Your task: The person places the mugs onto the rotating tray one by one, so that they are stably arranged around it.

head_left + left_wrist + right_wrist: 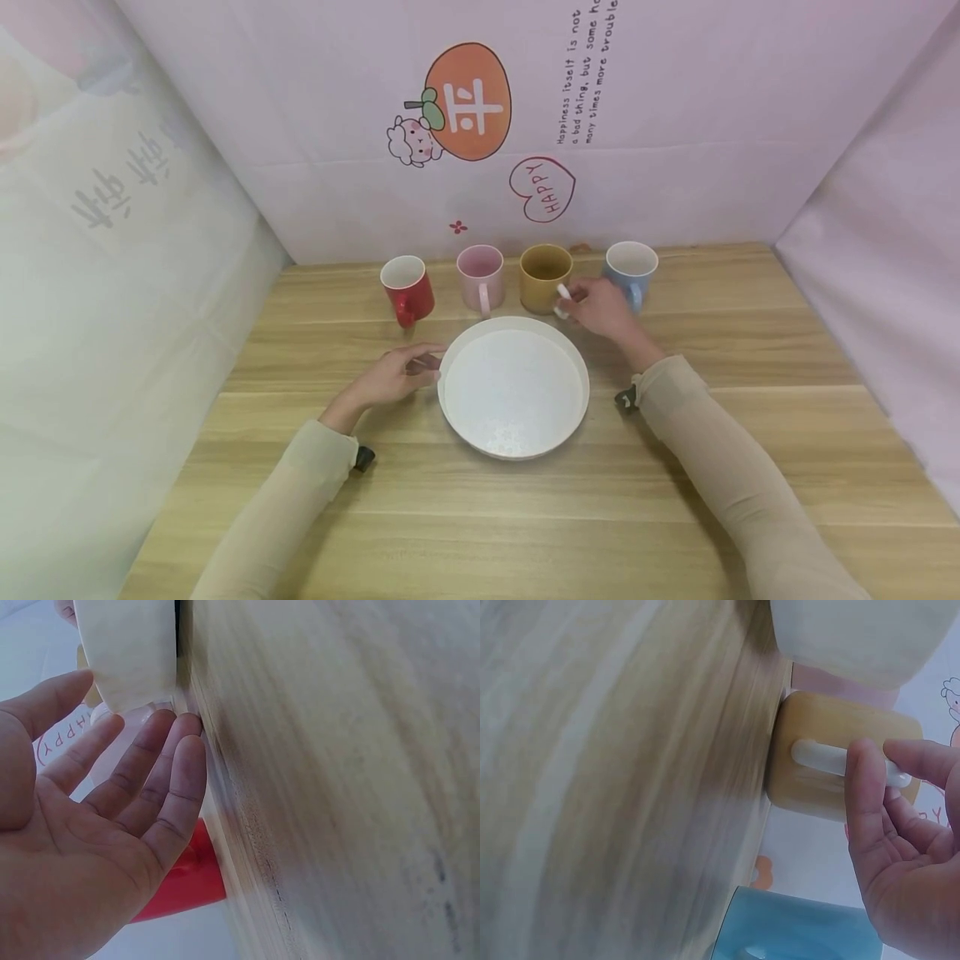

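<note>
My right hand [600, 307] pinches the white handle [829, 759] of a mustard-yellow mug [542, 283] between thumb and fingers. The mug stands upright on the table. At the left side of a round white tray [513, 392] is my left hand [396, 375], its fingers loosely extended with the tips at the tray's rim; whether they all touch it I cannot tell. No mug stands in the tray. A pink mug [481, 279] and a red mug [408, 292] stand left of the yellow one, and a blue mug [628, 271] stands to its right, just beyond my right hand.
The mugs form a row along the back of the wooden table [480, 533], behind the tray. A printed cloth [337, 125] hangs behind the table's back edge, with more cloth at both sides.
</note>
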`<state>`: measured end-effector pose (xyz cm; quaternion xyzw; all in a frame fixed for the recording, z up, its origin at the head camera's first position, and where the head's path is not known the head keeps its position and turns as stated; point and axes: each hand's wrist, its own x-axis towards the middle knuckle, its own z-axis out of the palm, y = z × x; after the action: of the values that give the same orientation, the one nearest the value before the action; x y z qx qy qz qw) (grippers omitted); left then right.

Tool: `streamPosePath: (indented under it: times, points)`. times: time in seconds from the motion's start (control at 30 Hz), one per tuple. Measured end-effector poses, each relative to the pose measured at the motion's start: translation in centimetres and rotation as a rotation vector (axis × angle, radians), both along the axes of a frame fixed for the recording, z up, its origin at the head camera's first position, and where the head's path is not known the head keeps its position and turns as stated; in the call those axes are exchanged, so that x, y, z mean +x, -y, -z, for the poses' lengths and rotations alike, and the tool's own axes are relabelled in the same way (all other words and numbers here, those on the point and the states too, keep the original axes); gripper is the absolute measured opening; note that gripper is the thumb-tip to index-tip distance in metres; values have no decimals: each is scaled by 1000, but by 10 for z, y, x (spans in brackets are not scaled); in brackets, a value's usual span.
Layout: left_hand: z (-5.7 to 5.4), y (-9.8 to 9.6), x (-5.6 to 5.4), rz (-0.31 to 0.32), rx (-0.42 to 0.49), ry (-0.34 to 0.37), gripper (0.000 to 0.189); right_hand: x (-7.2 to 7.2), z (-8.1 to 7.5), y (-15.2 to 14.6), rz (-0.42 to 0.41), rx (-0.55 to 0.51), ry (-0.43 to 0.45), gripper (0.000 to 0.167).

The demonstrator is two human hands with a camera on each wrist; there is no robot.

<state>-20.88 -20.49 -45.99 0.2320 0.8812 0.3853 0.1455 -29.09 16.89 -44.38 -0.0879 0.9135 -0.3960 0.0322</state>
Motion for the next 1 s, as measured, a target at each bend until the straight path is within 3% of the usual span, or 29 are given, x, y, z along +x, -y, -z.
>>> streamPosePath:
  times: [0.37, 0.6, 1.0]
  points:
    - [-1, -1, 0, -5, -7, 14, 49, 1, -2, 1, 24, 26, 14, 20]
    - [-2, -1, 0, -5, 11, 16, 50, -1, 0, -1, 15, 57, -30, 19]
    - [0, 1, 1, -3, 0, 6, 49, 4, -1, -2, 18, 29, -45, 18]
